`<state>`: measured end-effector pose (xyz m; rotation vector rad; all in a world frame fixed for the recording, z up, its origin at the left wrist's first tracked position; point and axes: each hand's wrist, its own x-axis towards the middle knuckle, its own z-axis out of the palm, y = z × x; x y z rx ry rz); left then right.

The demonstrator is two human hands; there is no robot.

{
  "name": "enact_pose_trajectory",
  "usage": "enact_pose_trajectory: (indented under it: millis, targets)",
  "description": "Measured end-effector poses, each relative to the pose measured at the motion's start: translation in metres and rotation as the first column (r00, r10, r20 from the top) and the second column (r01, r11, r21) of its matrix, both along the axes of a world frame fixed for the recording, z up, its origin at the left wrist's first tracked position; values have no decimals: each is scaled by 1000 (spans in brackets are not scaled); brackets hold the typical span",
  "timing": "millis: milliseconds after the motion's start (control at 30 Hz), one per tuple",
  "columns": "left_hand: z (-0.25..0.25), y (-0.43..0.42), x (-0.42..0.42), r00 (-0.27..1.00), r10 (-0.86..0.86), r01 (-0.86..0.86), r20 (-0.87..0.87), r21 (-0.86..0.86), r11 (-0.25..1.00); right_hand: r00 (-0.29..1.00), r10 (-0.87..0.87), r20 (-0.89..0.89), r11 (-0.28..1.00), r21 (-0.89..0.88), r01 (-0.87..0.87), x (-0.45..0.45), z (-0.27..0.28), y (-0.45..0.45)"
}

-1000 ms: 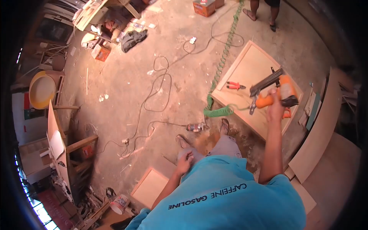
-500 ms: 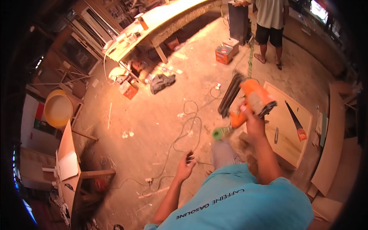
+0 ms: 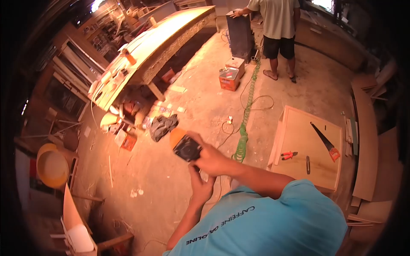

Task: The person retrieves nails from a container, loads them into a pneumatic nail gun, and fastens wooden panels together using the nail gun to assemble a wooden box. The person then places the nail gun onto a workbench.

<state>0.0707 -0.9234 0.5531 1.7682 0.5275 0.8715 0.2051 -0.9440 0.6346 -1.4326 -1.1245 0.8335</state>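
Note:
An orange nail gun [image 3: 178, 138] with a black end cap is in front of my body, its cap toward me. My right hand [image 3: 209, 158] is closed around it. Just below, my left hand [image 3: 200, 185] reaches up against the underside of the nail gun, its fingers partly hidden by the tool and my right hand. A green coiled air hose [image 3: 241, 143] runs along the floor to my right. On a wooden panel [image 3: 294, 128] lie red-handled pliers [image 3: 289, 155], a hand saw [image 3: 326, 143] and a utility knife [image 3: 308, 165].
Another person [image 3: 278, 38] stands at the back beside a dark upright box [image 3: 239, 36]. A long workbench [image 3: 166, 40] runs along the back left. Boxes [image 3: 229, 80], a black bag [image 3: 163, 127] and cables lie on the floor. Boards [image 3: 365, 141] lean at right.
The nail gun has swung from the right across to my left, its cap now toward me. My left hand has come up to it. The pliers and coiled hose now show clearly.

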Motion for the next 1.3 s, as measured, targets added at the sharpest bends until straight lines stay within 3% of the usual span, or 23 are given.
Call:
enact_pose_trajectory:
  millis: [33,100,200,267,300,367,467,533,600,667,733,800,833,867,933,1033,1167,1300]
  targets:
    - [0,21,13,999,-6,8,54,-37,999,1000,-9,27,1000,25,8,7,-9,25]
    - [9,56,36,999,26,-24,22,-77,997,997,30,64,1000,-9,-30,23,-8,71]
    - [0,118,52,998,28,-36,-61,-142,989,994,-61,88,993,107,51,32,-5,137]
    - [-3,169,62,996,68,-75,-65,-125,989,998,52,16,998,27,-53,46,2,173]
    - [2,194,70,989,107,-111,-104,-25,994,994,103,27,994,18,-103,53,-1,193]
    - [10,234,88,996,89,-93,-30,-184,978,986,125,109,988,76,-133,73,-12,236]
    - [-14,321,116,997,67,-52,37,-319,946,974,199,109,980,3,-200,121,-4,292]
    - [-24,392,132,997,-2,39,82,-444,895,972,218,-82,970,-93,-226,162,-22,331]
    - [-38,460,138,998,43,-12,56,-468,884,984,153,-87,981,-109,-162,209,-57,371]
    - [-23,536,165,989,124,-61,81,-538,841,993,-113,-35,964,-247,101,250,-107,393]
    - [-26,606,179,987,153,-105,59,-490,865,926,-377,-14,855,-391,342,281,-171,401]
    - [-30,678,198,980,199,-176,9,-429,886,811,-571,-130,756,-467,458,300,-241,403]
    - [-30,708,211,954,283,-300,-102,-379,876,748,-623,-226,708,-569,418,308,-281,391]
    - [-28,737,222,955,288,-293,-75,-406,866,672,-675,-304,663,-649,372,318,-320,383]
    - [-26,803,254,955,297,-261,10,-452,853,548,-779,-304,543,-765,347,330,-391,379]
    - [-37,900,301,943,317,-245,98,-440,864,467,-847,-254,401,-882,248,369,-443,411]
    - [-45,1008,362,927,368,-301,75,-440,846,505,-831,-232,366,-912,183,442,-459,502]
    - [-55,1124,436,924,359,-271,132,-435,859,607,-765,-216,492,-804,334,553,-447,591]
